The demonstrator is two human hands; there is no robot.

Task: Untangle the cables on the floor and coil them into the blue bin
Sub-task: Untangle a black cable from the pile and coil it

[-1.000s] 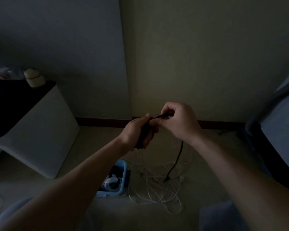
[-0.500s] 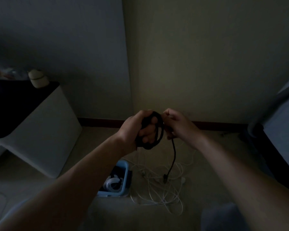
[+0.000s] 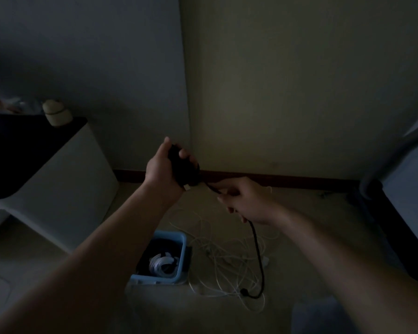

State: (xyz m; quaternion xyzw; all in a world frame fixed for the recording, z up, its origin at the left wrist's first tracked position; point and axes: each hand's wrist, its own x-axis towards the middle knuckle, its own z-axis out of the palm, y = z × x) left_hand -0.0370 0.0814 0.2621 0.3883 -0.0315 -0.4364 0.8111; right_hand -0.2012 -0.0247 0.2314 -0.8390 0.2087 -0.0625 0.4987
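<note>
Above the blue bin [image 3: 182, 240], left grip [image 3: 161, 170] curls round a black cable coil [image 3: 185, 173]; right grip [image 3: 249, 201] pinches its tail.

text: none legible | labels: none | scene too dark

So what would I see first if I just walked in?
Two hands in the middle: the left hand grips a black cable coil, and the right hand pinches its dangling tail. Below, on the floor, a blue bin sits beside tangled white cables.
</note>
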